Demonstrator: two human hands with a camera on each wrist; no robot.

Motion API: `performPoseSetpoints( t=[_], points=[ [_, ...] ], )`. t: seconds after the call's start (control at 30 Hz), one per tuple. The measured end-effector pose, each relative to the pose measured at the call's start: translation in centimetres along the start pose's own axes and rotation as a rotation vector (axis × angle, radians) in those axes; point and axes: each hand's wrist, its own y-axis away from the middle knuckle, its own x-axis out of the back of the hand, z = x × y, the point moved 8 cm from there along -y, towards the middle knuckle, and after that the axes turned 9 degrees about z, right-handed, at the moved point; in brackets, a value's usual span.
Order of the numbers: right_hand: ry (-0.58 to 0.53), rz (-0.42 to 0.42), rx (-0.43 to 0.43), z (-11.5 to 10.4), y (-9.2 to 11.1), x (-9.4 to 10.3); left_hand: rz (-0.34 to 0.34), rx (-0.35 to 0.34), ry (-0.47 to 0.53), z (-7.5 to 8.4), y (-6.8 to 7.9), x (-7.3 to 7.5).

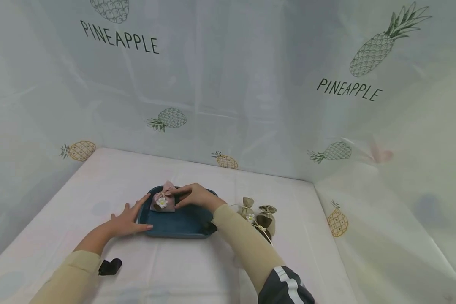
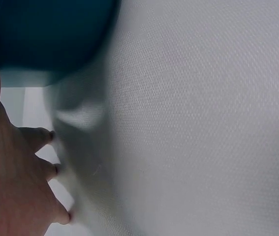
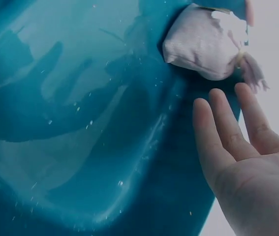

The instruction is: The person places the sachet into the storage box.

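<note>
One blue tray (image 1: 175,223) is set on the white-covered table (image 1: 167,261), and one pink pouch (image 1: 169,207) is contained in it, at the far left part. The pouch is gathered at its neck, and one white flower (image 1: 162,202) is seen on its front. To the right of the tray, beyond the right forearm, two gathered tops can be counted among the tan pouches (image 1: 270,223); their lower parts are crowded together with dark brown patches and are partly overlapped, so a full count cannot be told.

The pink pouch is placed just left of the right hand (image 1: 197,196), whose index finger and thumb are held apart at the pouch's right side; whether it is touched cannot be told. The other right fingers are extended beside it. The left hand (image 1: 126,221) is spread wide around the tray's left end.
</note>
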Motion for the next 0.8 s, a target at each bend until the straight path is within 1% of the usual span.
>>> performPoseSetpoints(
  t=[0.1, 0.3, 0.43, 0.57, 0.73, 0.8],
  points=[
    [0.038, 0.005, -0.005, 0.2, 1.2, 0.7, -0.002, 0.0, 0.011, 0.1, 0.1, -0.1],
    [0.025, 0.015, -0.018, 0.5, 3.5, 2.4, 0.002, -0.001, 0.0, -0.1, 0.1, -0.1],
    [0.048, 0.013, -0.025, 0.6, 5.2, 3.7, -0.003, -0.001, 0.004, -0.1, -0.1, -0.1],
    [0.074, 0.0, -0.01, 0.6, 7.2, 4.9, -0.012, 0.002, 0.007, -0.2, -0.1, -0.2],
    [0.1, 0.008, 0.005, 0.9, 9.7, 6.6, 0.001, -0.006, 0.0, -0.2, -0.1, -0.3],
    [0.086, 0.01, 0.01, 0.9, 10.6, 7.3, 0.006, -0.01, 0.0, -0.2, -0.2, -0.3]
  ],
)
